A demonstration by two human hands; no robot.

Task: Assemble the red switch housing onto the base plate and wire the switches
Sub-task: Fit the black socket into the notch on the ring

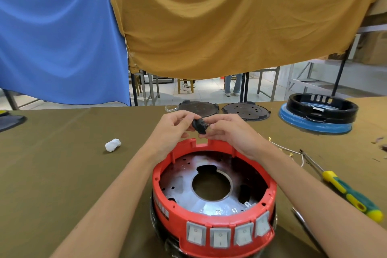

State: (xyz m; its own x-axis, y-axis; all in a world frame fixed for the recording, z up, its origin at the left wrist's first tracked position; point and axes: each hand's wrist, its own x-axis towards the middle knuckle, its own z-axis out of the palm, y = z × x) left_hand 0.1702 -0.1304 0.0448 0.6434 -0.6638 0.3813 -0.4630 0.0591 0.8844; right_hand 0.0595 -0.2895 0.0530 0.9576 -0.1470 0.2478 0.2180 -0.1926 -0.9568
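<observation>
The red switch housing, a round ring with several grey rocker switches along its near side, sits on the shiny metal base plate with a round centre hole. Just beyond the ring's far notched rim, both hands hold a small black socket-like part above the table. My left hand pinches its left side. My right hand pinches its right side, where metal prongs show.
On the olive table: a crumpled white wad at left, a green-yellow screwdriver and loose wires with ring terminals at right. Two dark round plates and a black ring on a blue base lie at the back.
</observation>
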